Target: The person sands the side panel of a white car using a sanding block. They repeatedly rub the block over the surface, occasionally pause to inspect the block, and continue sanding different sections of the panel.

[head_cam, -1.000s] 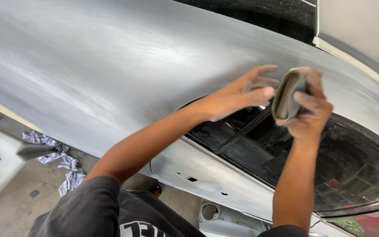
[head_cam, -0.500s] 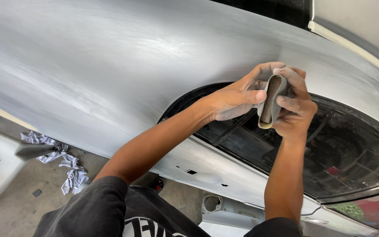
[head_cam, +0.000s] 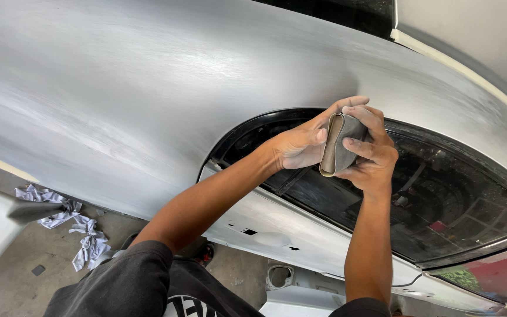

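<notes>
- The left hand (head_cam: 300,147) was bare, with no glove, ring or watch on it.
- The right hand (head_cam: 371,155) was bare as well, the wrist plain.
- Both forearms were uncovered from wrist to above the elbow.
- A dark grey short sleeve (head_cam: 130,282) covered the left upper arm, its cloth soft and slightly creased.
- The same dark shirt showed at the chest, bearing a white printed marking (head_cam: 186,306), partly cut off by the picture's lower edge.
</notes>
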